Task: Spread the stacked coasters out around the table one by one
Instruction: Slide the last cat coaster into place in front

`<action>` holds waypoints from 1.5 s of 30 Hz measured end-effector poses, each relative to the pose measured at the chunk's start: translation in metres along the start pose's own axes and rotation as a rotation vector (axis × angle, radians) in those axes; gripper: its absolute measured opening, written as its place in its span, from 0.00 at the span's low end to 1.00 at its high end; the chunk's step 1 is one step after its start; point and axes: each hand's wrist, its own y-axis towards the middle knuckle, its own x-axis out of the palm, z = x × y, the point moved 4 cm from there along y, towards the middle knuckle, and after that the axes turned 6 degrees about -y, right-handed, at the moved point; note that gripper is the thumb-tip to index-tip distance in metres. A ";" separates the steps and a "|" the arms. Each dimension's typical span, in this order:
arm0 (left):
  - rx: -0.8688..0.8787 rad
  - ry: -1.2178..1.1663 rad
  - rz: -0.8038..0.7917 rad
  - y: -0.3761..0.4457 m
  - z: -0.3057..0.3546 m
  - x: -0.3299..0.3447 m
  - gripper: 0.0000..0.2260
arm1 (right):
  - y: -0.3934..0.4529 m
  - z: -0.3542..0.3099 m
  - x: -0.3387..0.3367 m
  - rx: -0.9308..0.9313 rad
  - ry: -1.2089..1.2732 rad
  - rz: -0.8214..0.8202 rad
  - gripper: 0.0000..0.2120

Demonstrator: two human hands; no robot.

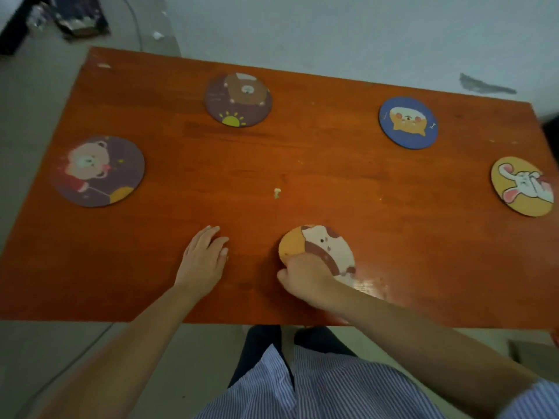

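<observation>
Round cartoon coasters lie spread on the orange-brown table (302,164). A purple bear coaster (98,170) is at the left. A purple coaster with a sun (239,99) lies at the back. At the back right is a blue coaster (408,122), and a yellow rabbit coaster (521,186) sits by the right edge. An orange and white coaster (320,247) lies near the front edge. My right hand (305,278) grips its near edge with fingers curled on it. My left hand (204,261) rests flat on the table, fingers apart, to the left of it.
A small pale crumb (276,192) lies at the table's middle. A worn pale patch (367,287) marks the wood right of my right hand. A dark bag (80,18) sits on the floor beyond the far left corner. A cable (75,356) runs across the floor below the front edge.
</observation>
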 end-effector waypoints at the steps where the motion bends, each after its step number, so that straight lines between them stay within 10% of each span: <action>1: -0.013 -0.011 0.024 -0.002 -0.005 -0.004 0.17 | 0.011 -0.011 -0.002 0.010 0.160 0.042 0.20; 5: -0.075 -0.040 0.065 -0.014 -0.017 -0.016 0.16 | 0.053 -0.023 -0.024 0.078 0.659 0.257 0.17; 9: -0.120 -0.140 -0.028 -0.024 0.000 -0.012 0.18 | 0.054 0.011 -0.040 0.144 0.352 0.573 0.09; 13: -0.232 -0.308 -0.079 -0.018 0.039 0.007 0.14 | 0.050 0.046 -0.030 0.315 0.210 0.438 0.25; 19: -0.469 -0.600 0.000 -0.007 0.057 0.029 0.22 | 0.037 0.076 -0.025 0.234 0.379 0.437 0.07; 45: -0.216 -0.167 -0.116 -0.011 0.111 0.075 0.17 | -0.008 0.171 0.010 0.158 0.312 0.533 0.07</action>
